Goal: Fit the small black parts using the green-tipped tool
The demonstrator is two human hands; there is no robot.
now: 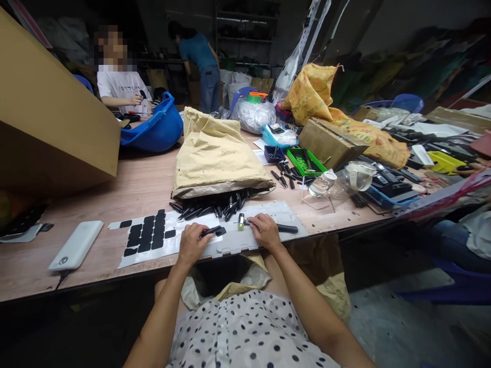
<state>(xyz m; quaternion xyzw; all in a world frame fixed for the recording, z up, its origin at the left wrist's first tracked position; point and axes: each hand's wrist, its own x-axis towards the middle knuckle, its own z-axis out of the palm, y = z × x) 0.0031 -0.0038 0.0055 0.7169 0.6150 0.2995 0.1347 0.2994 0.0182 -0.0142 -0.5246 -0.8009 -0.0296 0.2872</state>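
My left hand (191, 242) is closed round a short black plastic handle piece (215, 231), which it holds flat on a grey work plate (268, 210) at the table's front edge. My right hand (264, 230) grips a small mallet (264, 225) with a black handle; its yellow-tipped head (241, 221) lies just right of the black piece. Behind my hands, several more black handle pieces (215, 207) spill from the mouth of a tan paper sack (218, 153). Left of my left hand lies a white sheet of black pads (148, 236).
A white power bank (75, 245) lies at the front left, under a big cardboard box (49, 117). A blue tub (155, 130), a green tray (306, 161), clear plastic jars (337, 181) and yellow sacks (318, 92) crowd the back and right. Two people are at the far side.
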